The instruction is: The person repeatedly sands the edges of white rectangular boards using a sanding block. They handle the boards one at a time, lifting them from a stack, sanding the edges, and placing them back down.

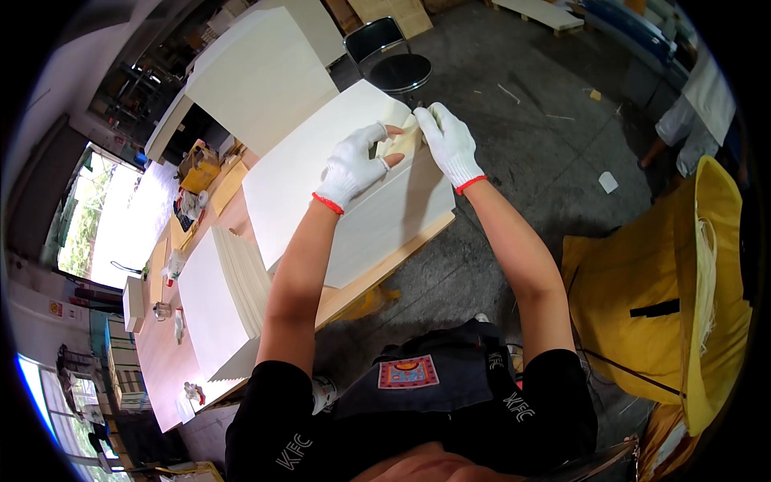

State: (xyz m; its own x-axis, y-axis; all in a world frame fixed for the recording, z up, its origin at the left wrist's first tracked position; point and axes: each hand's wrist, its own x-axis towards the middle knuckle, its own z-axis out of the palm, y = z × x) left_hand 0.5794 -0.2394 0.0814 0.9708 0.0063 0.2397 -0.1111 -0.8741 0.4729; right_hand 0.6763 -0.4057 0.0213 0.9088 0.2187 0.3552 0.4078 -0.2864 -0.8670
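A tall stack of white paper sheets (301, 153) stands on the wooden table in front of me. At its far right end, several cream-coloured sheet edges (399, 143) are bent up and curled. My left hand (352, 167), in a white knit glove with bare thumb and index tips, lies over these edges, thumb and index spread apart. Across from it, my right hand (450, 145), gloved in white with a red cuff, has its fingers bent over the stack's right edge, closed on the curled sheets. Its fingertips are partly hidden.
A lower stack of sheets (221, 301) stands nearer on the left of the table (157, 373). Larger board stacks (261, 80) rise behind. A black chair (399, 72) stands beyond, a yellow bag (634, 281) at right. Another person's gloved hand (676, 122) shows far right.
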